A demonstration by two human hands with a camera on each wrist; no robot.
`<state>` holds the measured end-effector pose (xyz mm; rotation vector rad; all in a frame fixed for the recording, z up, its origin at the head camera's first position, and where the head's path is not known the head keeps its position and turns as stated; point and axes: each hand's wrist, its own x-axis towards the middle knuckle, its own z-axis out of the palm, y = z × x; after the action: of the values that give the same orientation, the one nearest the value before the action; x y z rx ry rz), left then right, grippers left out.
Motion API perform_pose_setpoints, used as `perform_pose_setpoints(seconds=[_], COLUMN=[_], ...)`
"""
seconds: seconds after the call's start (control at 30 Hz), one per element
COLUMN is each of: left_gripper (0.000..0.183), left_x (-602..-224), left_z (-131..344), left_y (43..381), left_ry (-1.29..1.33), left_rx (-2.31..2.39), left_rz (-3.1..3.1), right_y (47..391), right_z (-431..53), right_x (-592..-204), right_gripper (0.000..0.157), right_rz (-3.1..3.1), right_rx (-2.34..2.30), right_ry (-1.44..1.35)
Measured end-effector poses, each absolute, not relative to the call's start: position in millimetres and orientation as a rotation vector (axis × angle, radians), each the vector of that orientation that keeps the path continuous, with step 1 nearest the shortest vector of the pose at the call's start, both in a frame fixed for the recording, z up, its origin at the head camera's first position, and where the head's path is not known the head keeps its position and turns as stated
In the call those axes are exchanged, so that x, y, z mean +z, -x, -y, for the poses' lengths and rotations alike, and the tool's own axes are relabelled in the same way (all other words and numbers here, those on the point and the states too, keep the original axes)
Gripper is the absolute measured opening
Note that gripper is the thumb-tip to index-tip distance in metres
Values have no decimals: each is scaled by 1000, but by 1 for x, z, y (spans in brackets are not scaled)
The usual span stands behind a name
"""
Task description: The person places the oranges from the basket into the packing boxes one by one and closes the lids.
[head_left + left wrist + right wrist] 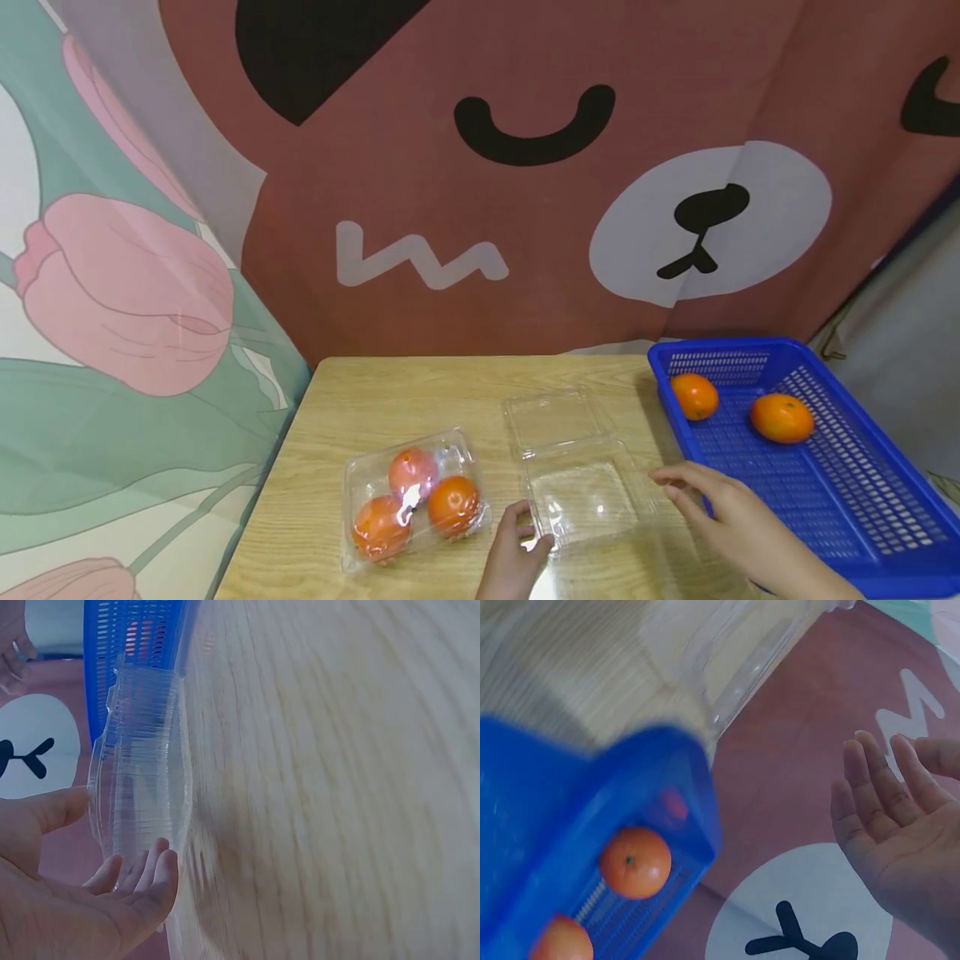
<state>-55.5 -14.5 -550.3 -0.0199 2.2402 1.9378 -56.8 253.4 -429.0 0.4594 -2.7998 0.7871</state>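
Observation:
An open clear plastic clamshell box (pixel 585 500) lies on the table with its lid folded back toward the far side. My left hand (pixel 517 554) is at the box's near left corner; in the left wrist view the thumb (pixel 64 808) reaches its rim and the loosely bent fingers (pixel 154 881) lie along its side. Between the box and the blue basket (pixel 855 575) hovers my right hand (pixel 738 521), fingers relaxed and holding nothing. Two oranges are in the basket, one orange (pixel 782 418) near the middle and another orange (pixel 694 396) by the left wall.
Left of the open box sits a closed clear box (pixel 352 487) with three oranges (pixel 453 506) inside. The wooden table (pixel 420 387) ends at a hanging cloth (pixel 420 325) printed with a bear face. A flower-patterned cloth (pixel 127 292) hangs at the left.

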Motion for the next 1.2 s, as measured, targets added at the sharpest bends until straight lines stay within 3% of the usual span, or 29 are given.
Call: perform_pose_setpoints(seconds=[0.37,1.2], left_gripper=[46,46], left_x=[-554,-550], left_z=[14,15], left_y=[52,55], left_ry=[44,96], left_rx=[2000,1981], left_rz=[-2166,-2176], right_y=[67,150], right_z=[-292,-385], right_x=[-414,-431], right_gripper=[19,13], right_rz=[3002,3106], right_rx=[686,288], right_ry=[-325,-565])
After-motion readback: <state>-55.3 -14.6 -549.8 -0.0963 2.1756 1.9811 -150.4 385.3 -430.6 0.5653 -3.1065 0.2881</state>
